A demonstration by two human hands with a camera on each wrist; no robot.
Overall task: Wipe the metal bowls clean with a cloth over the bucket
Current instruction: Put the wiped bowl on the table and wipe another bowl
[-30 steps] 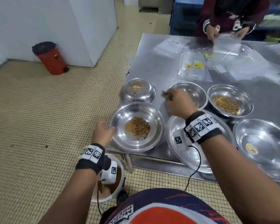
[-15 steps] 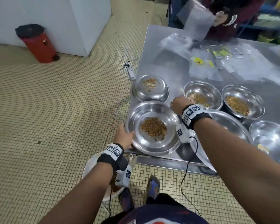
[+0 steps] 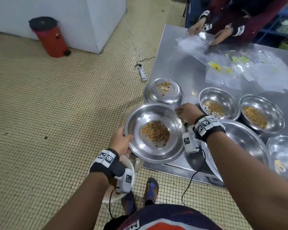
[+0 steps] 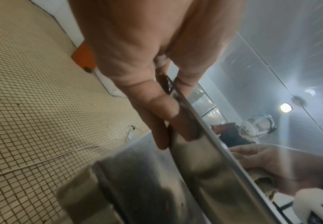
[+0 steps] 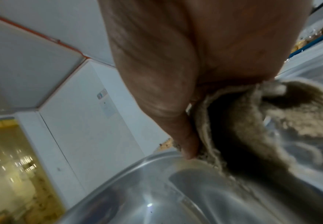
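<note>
Hidden and cut off at this moment

The white bucket (image 3: pixel 131 165) lay mostly behind the left forearm and wrist camera. The cloth (image 5: pixel 252 128) ran off the right wrist picture's edge, its far end blurred; the right hand (image 3: pixel 187 112) covered it in the head view.

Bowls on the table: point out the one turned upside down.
The upside-down bowl at the table's left edge, scraps on its raised base; the others sit open side up.

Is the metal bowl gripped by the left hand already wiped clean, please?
No, the metal bowl in the left hand holds a patch of golden-brown crumbs at its bottom.
</note>
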